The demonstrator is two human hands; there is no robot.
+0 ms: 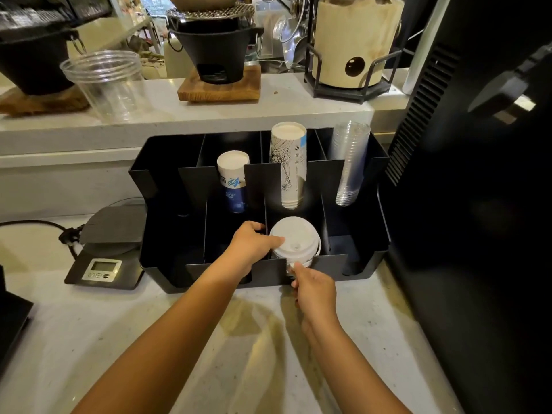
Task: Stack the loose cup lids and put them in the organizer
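Note:
A stack of white cup lids [295,242] sits in a front compartment of the black organizer [155,258], right of its middle divider. My left hand [254,245] grips the stack's left side from inside the neighbouring compartment. At the organizer's front wall, my right hand [313,289] pinches the lower front edge of the stack with its fingertips. The bottom of the stack is hidden behind the front wall.
The organizer's rear slots hold two paper cup stacks [288,165] and clear cups [351,162]. A digital scale [103,264] with a cable lies to the left. A black machine [478,204] stands at the right. A raised shelf behind carries a clear cup [107,82] and black stoves.

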